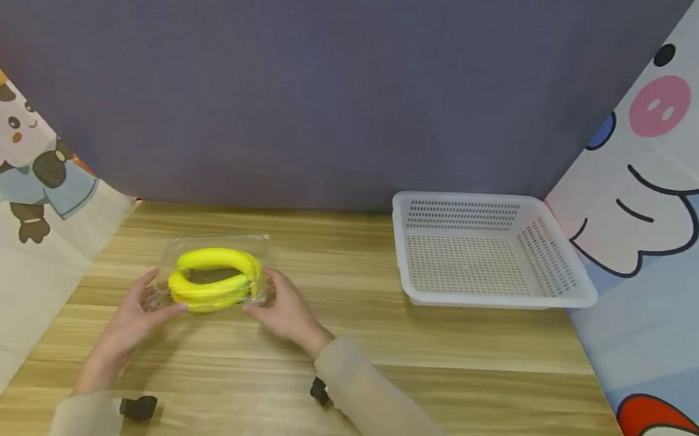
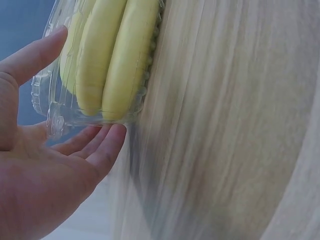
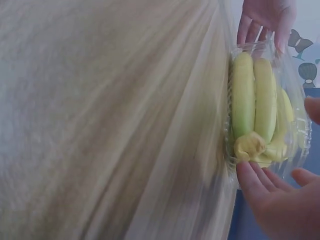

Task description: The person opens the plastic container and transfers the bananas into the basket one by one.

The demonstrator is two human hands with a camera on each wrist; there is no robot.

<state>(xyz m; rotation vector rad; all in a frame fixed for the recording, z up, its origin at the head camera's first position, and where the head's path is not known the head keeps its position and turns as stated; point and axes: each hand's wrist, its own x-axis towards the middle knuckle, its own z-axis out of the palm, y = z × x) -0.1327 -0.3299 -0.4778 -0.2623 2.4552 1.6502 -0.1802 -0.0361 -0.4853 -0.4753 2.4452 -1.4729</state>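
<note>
A clear plastic clamshell box (image 1: 257, 245) at the left of the table contains a bunch of yellow bananas (image 1: 207, 295). My left hand (image 1: 133, 316) grips its left end, the thumb stretched along the near side. In the left wrist view, the left fingers (image 2: 107, 150) touch the end of the box and the thumb lies against its clear side. At the opposite end, my right hand (image 1: 290, 311) holds the box between thumb and fingers. The right fingertips (image 3: 245, 170) are right at the stem end of the bananas in the right wrist view.
A white perforated plastic basket (image 1: 497, 301) stands at the back right of the wooden table (image 1: 375, 334). A grey-blue panel (image 1: 337, 89) rises behind the table. Cartoon-printed side walls (image 1: 662, 229) border it left and right.
</note>
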